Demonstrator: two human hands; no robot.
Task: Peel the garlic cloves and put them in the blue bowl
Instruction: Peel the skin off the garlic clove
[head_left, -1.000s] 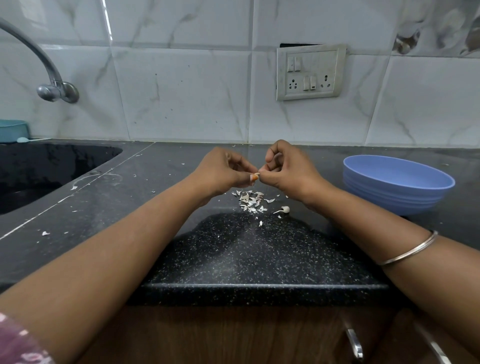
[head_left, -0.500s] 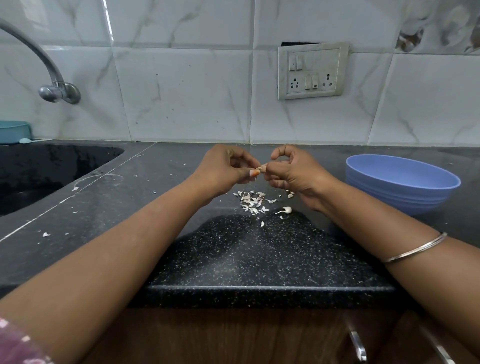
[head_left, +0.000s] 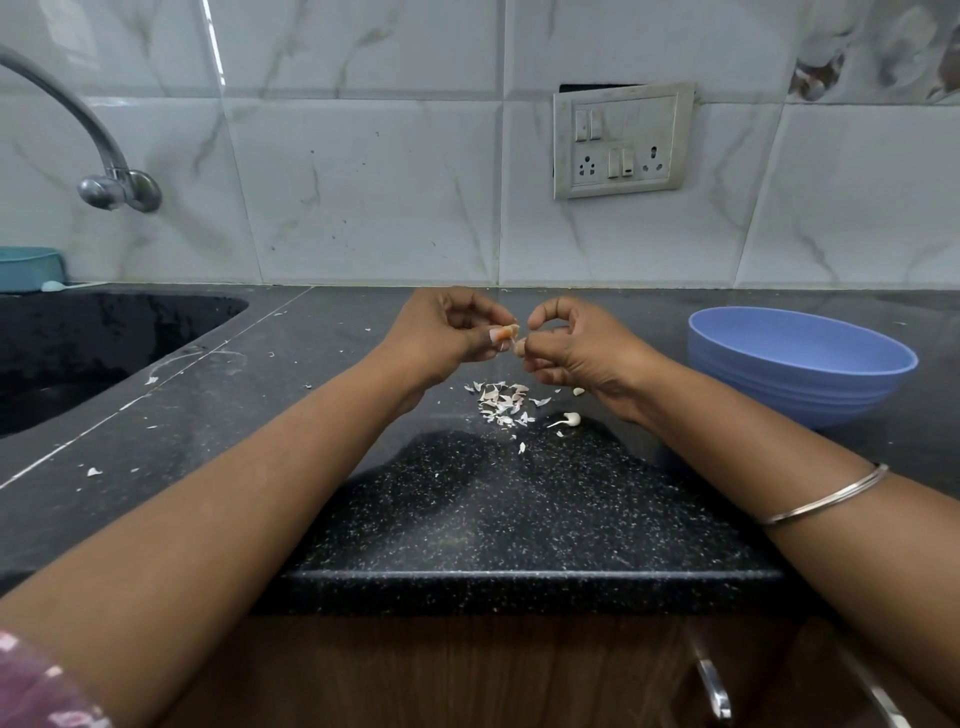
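Saw a wide black speckled stone counter (head_left: 519, 519) spread out under both hands. Saw shiny white marble wall tiles (head_left: 363, 182) far behind the hands. Found a deep black sink (head_left: 78, 353) well off to the left of the left hand, with a curved silver metal tap (head_left: 111, 176) high above it. Spotted a round blue plastic bowl (head_left: 800, 364) sitting on the counter near the right hand, on its right side, not touching it. Could not see inside the bowl. Noticed a grey metal switch and plug plate (head_left: 623, 140) on the wall, up above the right hand. Noticed a small teal tub (head_left: 28, 265) far to the left, behind the sink.

Saw the left hand (head_left: 441, 332) and the right hand (head_left: 582, 348) held up over the counter, fingertips almost meeting. Saw the right hand's fingers curled in, pinching a small pale garlic clove (head_left: 520, 346). Saw the left hand's thumb and finger pinching a small pale scrap (head_left: 513, 329) just beside that clove. Could not tell if the scrap was skin. Saw a thin silver bangle (head_left: 826, 496) round the right arm.

Found a little heap of white papery garlic skins (head_left: 501, 400) on the counter right below the hands. Found one loose white clove with a thin tail (head_left: 570, 419) just right of the heap. Spotted one more tiny white clove (head_left: 578, 391) under the right hand.
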